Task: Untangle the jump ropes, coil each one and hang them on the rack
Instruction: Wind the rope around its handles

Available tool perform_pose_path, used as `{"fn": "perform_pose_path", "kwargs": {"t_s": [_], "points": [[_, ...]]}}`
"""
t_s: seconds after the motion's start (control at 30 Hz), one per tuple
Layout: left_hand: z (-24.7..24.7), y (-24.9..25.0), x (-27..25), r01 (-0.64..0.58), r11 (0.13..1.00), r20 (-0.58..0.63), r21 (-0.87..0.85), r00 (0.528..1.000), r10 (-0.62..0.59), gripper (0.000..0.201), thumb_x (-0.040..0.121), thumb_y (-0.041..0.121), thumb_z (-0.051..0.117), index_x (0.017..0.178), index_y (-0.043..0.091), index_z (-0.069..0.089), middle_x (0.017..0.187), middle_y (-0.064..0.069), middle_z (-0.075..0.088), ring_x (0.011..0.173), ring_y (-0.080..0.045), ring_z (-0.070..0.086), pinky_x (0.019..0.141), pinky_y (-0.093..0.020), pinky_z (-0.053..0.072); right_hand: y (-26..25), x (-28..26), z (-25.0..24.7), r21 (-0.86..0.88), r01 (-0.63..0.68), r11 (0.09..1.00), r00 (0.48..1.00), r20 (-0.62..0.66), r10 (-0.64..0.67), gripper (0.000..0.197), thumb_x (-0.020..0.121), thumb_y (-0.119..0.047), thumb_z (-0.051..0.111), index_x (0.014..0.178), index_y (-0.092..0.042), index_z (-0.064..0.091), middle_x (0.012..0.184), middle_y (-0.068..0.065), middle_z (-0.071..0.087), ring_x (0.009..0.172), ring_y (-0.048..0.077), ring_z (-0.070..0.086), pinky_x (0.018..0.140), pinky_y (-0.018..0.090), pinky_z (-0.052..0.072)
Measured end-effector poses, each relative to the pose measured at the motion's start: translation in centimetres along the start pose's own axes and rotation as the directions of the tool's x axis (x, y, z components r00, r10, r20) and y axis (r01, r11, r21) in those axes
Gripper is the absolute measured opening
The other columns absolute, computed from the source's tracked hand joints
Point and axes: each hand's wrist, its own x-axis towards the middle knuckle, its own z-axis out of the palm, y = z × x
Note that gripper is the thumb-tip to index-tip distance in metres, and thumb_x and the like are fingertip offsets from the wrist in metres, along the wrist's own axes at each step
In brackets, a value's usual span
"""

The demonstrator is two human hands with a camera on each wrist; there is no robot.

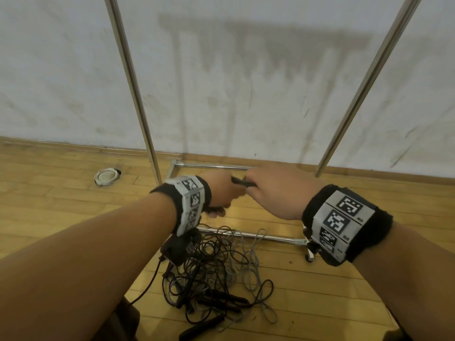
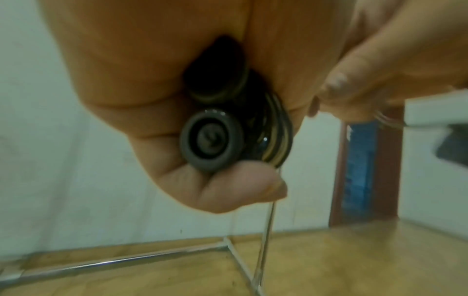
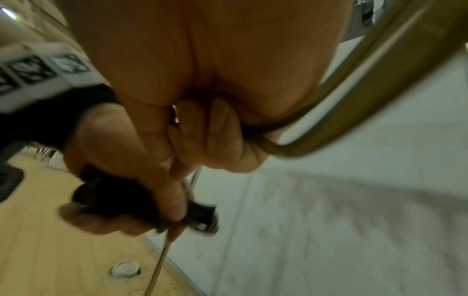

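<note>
Left hand [image 1: 221, 190] gripped black handles [image 2: 211, 138] and coiled cord | right hand [image 1: 275, 190] pinched cord | advice: keep loops even, tension light | tangled pile [image 1: 211, 271] on floor

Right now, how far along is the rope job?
Done: nothing visibly hung; the rack uprights are bare. In hand: left hand grips one rope's handles and coils; right hand pinches its cord. Left: the tangled pile on the floor.
</note>
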Motion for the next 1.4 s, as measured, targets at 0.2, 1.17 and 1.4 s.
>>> {"fn": "perform_pose_path", "kwargs": {"t_s": [0.2,1.17,1.4], "points": [[-3.2,-0.5,0.1,-0.151,0.928,0.027,-0.342,0.985,0.171,0.01,0.106,0.02,0.059,0.102,0.011,0.057,0.062,-0.001,0.054,0.055,-0.02,0.053,0.047,-0.029,0.046,0.2,-0.1,0.5,0.309,-0.012,0.951,0.993,-0.108,0.048,0.017,0.11,-0.033,0.038,0.113,-0.025,0.053,0.086,-0.005,0.059,0.075,0.014,0.057,0.063,0.031,0.045],[0.3,0.7,-3.2,-0.315,0.934,0.611,-0.169,0.71,0.35,0.034,0.102,0.039,0.064,0.11,0.006,0.063,0.08,-0.004,0.073,0.064,-0.017,0.069,0.062,-0.03,0.061,3.4,-0.5,0.6,0.199,-0.039,0.979,0.984,0.179,0.003,0.021,0.105,-0.025,0.045,0.102,-0.017,0.064,0.087,-0.008,0.057,0.079,0.008,0.052,0.064,0.023,0.038],[2.5,0.1,-2.5,-0.33,0.898,0.398,0.289,0.895,0.2,0.038,0.091,0.045,0.078,0.11,0.015,0.066,0.071,0.001,0.074,0.054,-0.012,0.067,0.064,-0.032,0.064,0.6,-0.1,-0.6,-0.154,0.047,0.987,0.992,0.122,-0.029,0.021,0.105,-0.028,0.049,0.086,-0.022,0.056,0.08,-0.008,0.05,0.075,0.015,0.052,0.069,0.033,0.047]]}}
